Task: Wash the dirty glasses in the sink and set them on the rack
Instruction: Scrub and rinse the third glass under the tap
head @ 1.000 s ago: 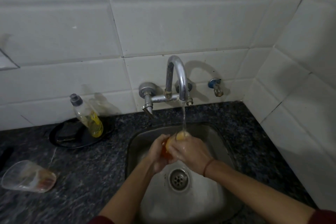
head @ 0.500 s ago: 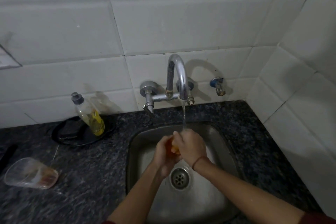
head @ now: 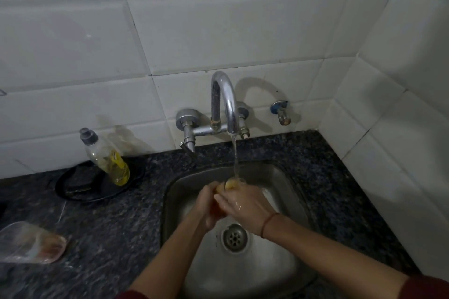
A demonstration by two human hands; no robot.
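A home kitchen corner: a steel sink [head: 274, 177] set in a dark speckled stone counter [head: 109, 238], with a running wall tap [head: 226, 104] at 12 o'clock. White tiles [head: 218, 19] line both walls, and a soap bottle [head: 109, 160] stands at 10 o'clock.

I get one view only, the head camera, wide-angle, worn high and tipped forward and down; it faces the tiled back wall [head: 218, 19], with the tap [head: 224, 104] near centre and the sink [head: 279, 177] close beneath, filling the lower middle; the desk [head: 109, 238] runs off to the left; a side wall [head: 401, 128] closes the right; straight tile lines bow toward the frame's edges.
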